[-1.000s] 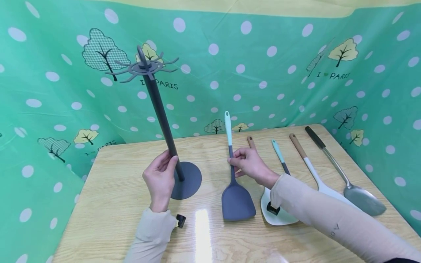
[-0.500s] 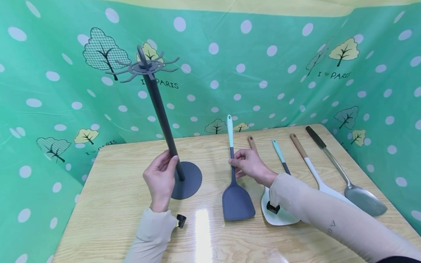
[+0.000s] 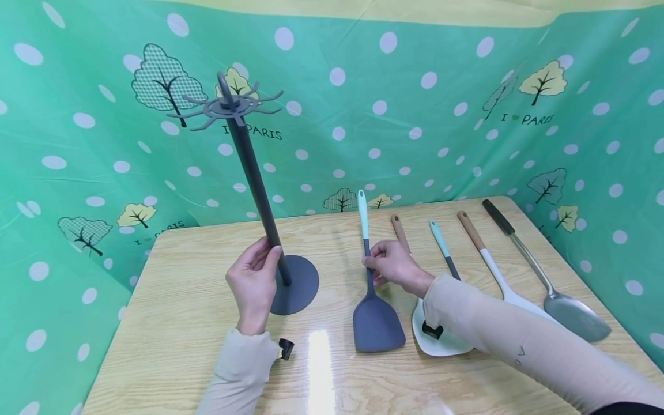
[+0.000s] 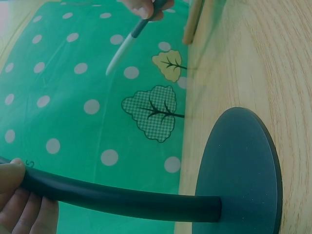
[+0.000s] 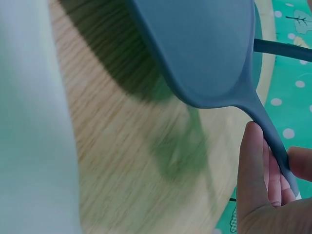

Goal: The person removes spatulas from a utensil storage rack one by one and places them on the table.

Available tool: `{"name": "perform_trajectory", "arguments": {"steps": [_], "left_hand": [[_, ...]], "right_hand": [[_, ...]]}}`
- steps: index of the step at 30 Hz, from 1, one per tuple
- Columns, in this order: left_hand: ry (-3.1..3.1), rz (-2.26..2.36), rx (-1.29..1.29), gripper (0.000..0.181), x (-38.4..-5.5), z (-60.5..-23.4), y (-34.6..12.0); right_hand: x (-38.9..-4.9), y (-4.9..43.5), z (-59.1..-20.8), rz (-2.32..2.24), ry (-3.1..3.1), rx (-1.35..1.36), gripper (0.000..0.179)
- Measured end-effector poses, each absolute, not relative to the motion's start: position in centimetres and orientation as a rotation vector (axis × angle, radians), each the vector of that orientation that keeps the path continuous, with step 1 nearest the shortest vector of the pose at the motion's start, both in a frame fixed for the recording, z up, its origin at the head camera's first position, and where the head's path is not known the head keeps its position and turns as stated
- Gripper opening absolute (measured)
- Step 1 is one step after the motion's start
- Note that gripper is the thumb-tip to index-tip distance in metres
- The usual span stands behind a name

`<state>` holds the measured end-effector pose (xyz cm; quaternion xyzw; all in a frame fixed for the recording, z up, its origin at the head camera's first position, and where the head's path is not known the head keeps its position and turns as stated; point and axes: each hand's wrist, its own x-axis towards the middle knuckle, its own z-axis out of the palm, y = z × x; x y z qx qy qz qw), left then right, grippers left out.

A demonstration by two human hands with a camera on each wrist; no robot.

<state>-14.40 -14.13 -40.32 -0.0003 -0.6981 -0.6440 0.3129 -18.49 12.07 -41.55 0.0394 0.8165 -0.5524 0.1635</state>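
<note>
My left hand (image 3: 253, 282) grips the lower pole of a dark grey utensil stand (image 3: 254, 178), thumb and fingers around it. The stand has a round base (image 4: 239, 165) on the table and a ring of hooks on top. To its right, my right hand (image 3: 396, 265) pinches the shaft of a dark grey spatula (image 3: 378, 328) with a mint handle. Its blade points toward me and its handle tip toward the back curtain. In the right wrist view the blade casts a shadow on the wood below. In the left wrist view the mint handle (image 4: 122, 53) tilts up off the table.
On the right of the wooden table (image 3: 181, 323) lie a white spatula (image 3: 441, 346) partly under my right sleeve, a mint-handled utensil (image 3: 440, 239), a white utensil with a brown handle (image 3: 493, 271) and a steel turner (image 3: 576, 314). A green dotted curtain (image 3: 332, 69) surrounds the table.
The spatula's handle end has dropped, and my right hand has shifted slightly down and right with it. My left hand and the stand stay put.
</note>
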Motion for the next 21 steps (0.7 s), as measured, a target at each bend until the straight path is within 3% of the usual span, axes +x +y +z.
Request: {"name": "perform_trajectory", "arguments": {"steps": [13,21], "left_hand": [[-1.84,-1.679,-0.043,0.026,-13.9,-39.5,-13.9],[-1.839,-1.676,-0.029,0.028,-15.3,-41.9,-14.7]], "right_hand": [[-18.3,11.8,-42.5,-1.469,2.381,0.119,0.012],[-18.2,11.4,-43.0,-1.391,2.442,0.131,0.013]]}}
